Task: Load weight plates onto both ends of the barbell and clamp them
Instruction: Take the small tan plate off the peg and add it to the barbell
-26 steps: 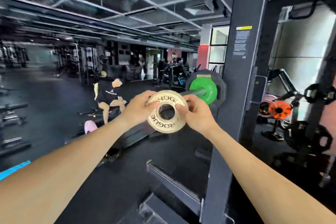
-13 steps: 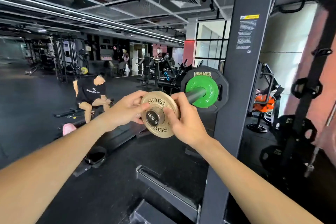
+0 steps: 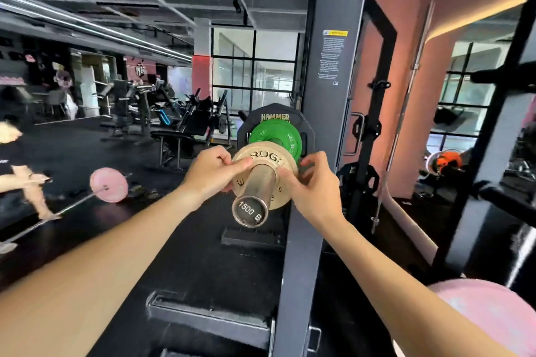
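A small tan plate marked ROGUE sits on the barbell sleeve, whose steel end cap reads 1500 B and points toward me. Behind it on the same sleeve are a green plate and a larger black plate marked HAMMER. My left hand pinches the tan plate's left rim, thumb on its face. On the right rim, my right hand grips with curled fingers. No clamp is in view.
A dark rack upright stands just right of the sleeve. More plates hang on pegs at the right. On the floor at left lies a bar with a pink plate, beside a person. A pink plate sits at lower right.
The tan plate went from held in front of the sleeve end to threaded on it, then slid along the sleeve nearly to the green plate. Both hands moved with it.
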